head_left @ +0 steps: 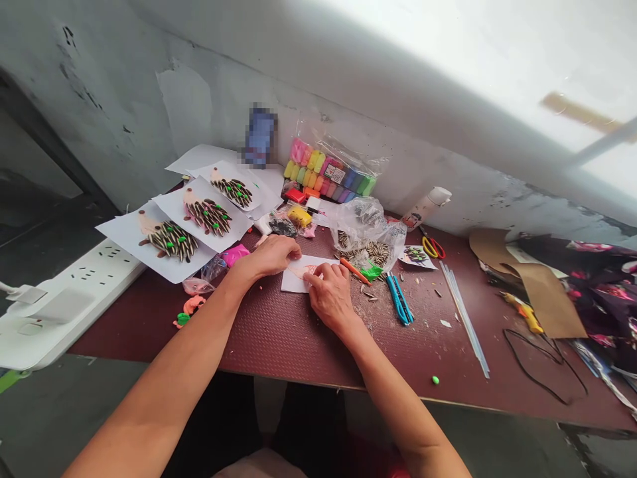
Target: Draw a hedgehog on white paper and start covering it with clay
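A white paper card (292, 284) lies on the table in front of me, with a flat peach clay shape (297, 271) and an orange-red drawing partly covered by my fingers. My left hand (279, 253) is at the card's upper left edge, fingers curled together; anything in them is hidden. From the right, my right hand (330, 292) presses onto the card beside the peach clay, its fingers bent and drawn together. Whether it pinches a bit of clay does not show. An orange pen-like stick (355, 271) rests just right of this hand, near a heap of striped sunflower seeds (373, 253).
Sheets with seed-covered hedgehogs (172, 240) lie at left, beside a white power strip (70, 299). Behind are bagged coloured clay (328, 174) and a white bottle (428, 206). To the right lie a blue utility knife (399, 299), scissors (432, 245), glue sticks (465, 318) and a yellow glue gun (527, 315).
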The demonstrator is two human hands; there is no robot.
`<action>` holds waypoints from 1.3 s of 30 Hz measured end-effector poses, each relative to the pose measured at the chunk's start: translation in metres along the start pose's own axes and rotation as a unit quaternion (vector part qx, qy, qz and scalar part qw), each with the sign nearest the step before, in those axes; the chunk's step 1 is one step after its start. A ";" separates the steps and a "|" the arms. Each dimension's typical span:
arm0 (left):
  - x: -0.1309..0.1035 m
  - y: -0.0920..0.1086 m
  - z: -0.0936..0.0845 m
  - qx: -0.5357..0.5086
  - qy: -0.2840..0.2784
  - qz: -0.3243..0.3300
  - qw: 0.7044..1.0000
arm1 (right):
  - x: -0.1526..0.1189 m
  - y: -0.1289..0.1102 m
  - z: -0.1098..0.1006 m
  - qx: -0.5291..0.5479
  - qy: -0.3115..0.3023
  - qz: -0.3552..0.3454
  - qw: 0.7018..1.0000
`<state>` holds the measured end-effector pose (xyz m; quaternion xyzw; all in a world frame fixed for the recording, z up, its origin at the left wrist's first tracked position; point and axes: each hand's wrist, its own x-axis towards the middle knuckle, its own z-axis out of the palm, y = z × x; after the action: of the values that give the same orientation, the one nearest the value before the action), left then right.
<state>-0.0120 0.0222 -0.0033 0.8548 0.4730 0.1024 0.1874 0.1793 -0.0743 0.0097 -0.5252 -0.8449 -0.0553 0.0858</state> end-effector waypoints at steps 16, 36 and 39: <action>0.000 -0.002 0.002 0.000 0.007 0.006 1.000 | 0.000 -0.002 0.001 -0.022 -0.002 -0.038 0.999; 0.000 -0.001 0.001 0.001 -0.005 -0.001 1.000 | -0.001 -0.004 0.004 -0.019 0.021 -0.058 0.998; 0.000 -0.001 0.001 0.003 -0.004 0.000 1.000 | -0.001 -0.002 0.003 -0.020 0.027 -0.038 0.999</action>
<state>-0.0126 0.0226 -0.0043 0.8559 0.4725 0.0974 0.1863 0.1777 -0.0755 0.0069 -0.4927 -0.8603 -0.0891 0.0957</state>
